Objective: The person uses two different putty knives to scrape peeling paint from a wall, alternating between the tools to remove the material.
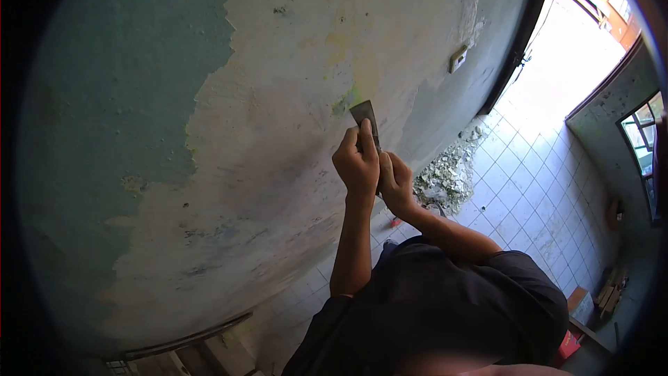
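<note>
Both hands are on a metal scraper [362,111] whose flat blade lies against or very near the wall [278,69]. My left hand [358,161] is wrapped round it near the blade, one finger stretched along the metal. Just right of it and a little lower, my right hand [396,182] closes round the handle, which is mostly hidden by the fingers. A green and yellow patch [344,102] shows on the wall beside the blade's edge. Green paint [132,63] with a ragged border covers the wall's left part; the middle is bare and pale.
A heap of paint flakes [449,177] lies on the tiled floor [522,167] at the wall's foot. A switch [458,59] is fixed on the wall, near a bright doorway [581,35]. Wooden pieces [612,291] and a red object [568,345] are at lower right.
</note>
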{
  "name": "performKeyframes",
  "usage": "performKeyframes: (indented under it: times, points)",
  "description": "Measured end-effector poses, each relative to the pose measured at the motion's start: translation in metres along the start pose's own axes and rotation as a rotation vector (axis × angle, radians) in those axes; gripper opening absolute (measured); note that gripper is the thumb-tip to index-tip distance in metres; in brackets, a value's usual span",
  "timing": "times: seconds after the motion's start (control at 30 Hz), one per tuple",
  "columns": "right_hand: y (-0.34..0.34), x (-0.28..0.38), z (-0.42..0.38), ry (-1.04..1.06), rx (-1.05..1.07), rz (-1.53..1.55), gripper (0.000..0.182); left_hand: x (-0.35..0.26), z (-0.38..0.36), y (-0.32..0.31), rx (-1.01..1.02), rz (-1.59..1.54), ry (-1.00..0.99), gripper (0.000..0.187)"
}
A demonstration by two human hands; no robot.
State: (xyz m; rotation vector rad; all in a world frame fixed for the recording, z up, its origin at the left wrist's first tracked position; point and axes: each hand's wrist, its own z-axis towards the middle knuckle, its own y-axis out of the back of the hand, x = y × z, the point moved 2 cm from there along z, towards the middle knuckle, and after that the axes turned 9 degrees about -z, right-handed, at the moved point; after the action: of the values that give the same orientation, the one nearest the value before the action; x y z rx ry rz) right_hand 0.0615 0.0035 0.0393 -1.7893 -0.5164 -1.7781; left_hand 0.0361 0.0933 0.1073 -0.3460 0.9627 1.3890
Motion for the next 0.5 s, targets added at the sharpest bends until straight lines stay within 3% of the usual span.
performKeyframes:
  times: [0.2, 0.5]
  points:
    - [-0.005, -0.002, -0.004, 0.028, -0.001, -0.005, 0.033, 0.007, -0.004, 0.005, -0.049, -0.045, 0.014, 0.032]
    - [-0.013, 0.017, -0.001, -0.045, 0.033, 0.108, 0.036, -0.002, 0.012, 0.009, 0.052, 0.083, 0.027, 0.034]
